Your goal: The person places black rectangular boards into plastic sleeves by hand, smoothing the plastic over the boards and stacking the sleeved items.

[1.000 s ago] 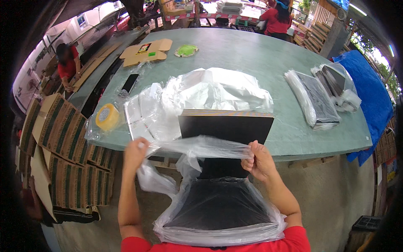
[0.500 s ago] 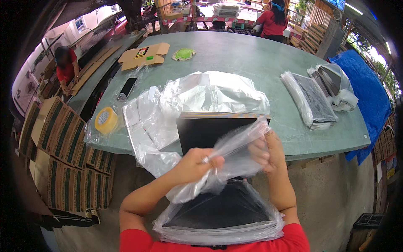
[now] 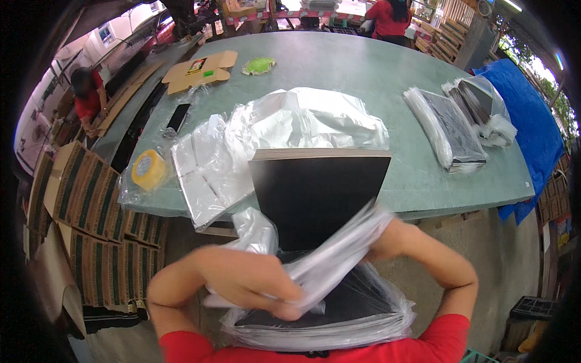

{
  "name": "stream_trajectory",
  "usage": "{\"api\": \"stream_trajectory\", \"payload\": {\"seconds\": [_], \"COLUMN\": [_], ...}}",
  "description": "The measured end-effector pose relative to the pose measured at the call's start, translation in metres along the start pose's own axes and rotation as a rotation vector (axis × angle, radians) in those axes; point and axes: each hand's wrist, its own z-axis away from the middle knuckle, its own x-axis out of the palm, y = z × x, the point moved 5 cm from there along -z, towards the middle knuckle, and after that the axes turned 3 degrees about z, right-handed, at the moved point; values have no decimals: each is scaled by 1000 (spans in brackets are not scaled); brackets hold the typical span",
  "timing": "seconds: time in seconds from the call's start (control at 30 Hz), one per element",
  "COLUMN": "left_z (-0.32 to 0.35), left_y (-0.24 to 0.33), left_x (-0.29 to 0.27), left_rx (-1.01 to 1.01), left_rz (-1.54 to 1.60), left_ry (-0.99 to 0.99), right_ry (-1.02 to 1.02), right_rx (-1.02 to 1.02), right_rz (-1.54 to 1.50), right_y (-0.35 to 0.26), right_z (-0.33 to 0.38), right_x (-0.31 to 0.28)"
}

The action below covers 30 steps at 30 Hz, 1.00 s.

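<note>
A clear plastic bag [image 3: 339, 257] is stretched slantwise between my hands, blurred by motion. My left hand [image 3: 257, 281] grips its lower left end, fingers closed. My right hand [image 3: 384, 239] is closed on the upper right end, its fingers partly hidden by the plastic. Just beyond the bag, a stack of black sheets [image 3: 321, 190] leans upright at the table's near edge, its pale layered edge on top. Close to my body, below the hands, lies a pile of black sheets in clear plastic [image 3: 321, 336].
Loose clear plastic bags [image 3: 302, 118] cover the middle of the green table [image 3: 339, 60]. Tape [image 3: 148, 170], a phone [image 3: 178, 117] and a flattened carton [image 3: 200, 71] lie left. Wrapped black stacks [image 3: 445, 130] sit right. Cardboard boxes [image 3: 91, 224] stand lower left; two people work farther off.
My hands have spread apart and come nearer my body, the left one down and left. The bag is pulled longer between them, and more of the upright black stack shows.
</note>
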Motion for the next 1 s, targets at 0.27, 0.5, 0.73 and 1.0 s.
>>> {"api": "stream_trajectory", "payload": {"seconds": [0.27,0.5,0.73,1.0], "left_z": [27,109,54,70], "left_y": [-118,-71,-73,-55], "left_x": [55,-65,-52,-16], "left_rx": [-742,-589,-538,-275], "left_rz": [-748,-161,-902,-979], "left_ry": [-112,1655,1175,1223], "right_ry": [374,1103,1167,1129], "right_rx": [366,374,497,493], "right_rz": [88,-115,269,117], "right_y": [-18,6,48,12], "right_z": [24,22,20,54], "right_x": [-64,-47,-56,-39]}}
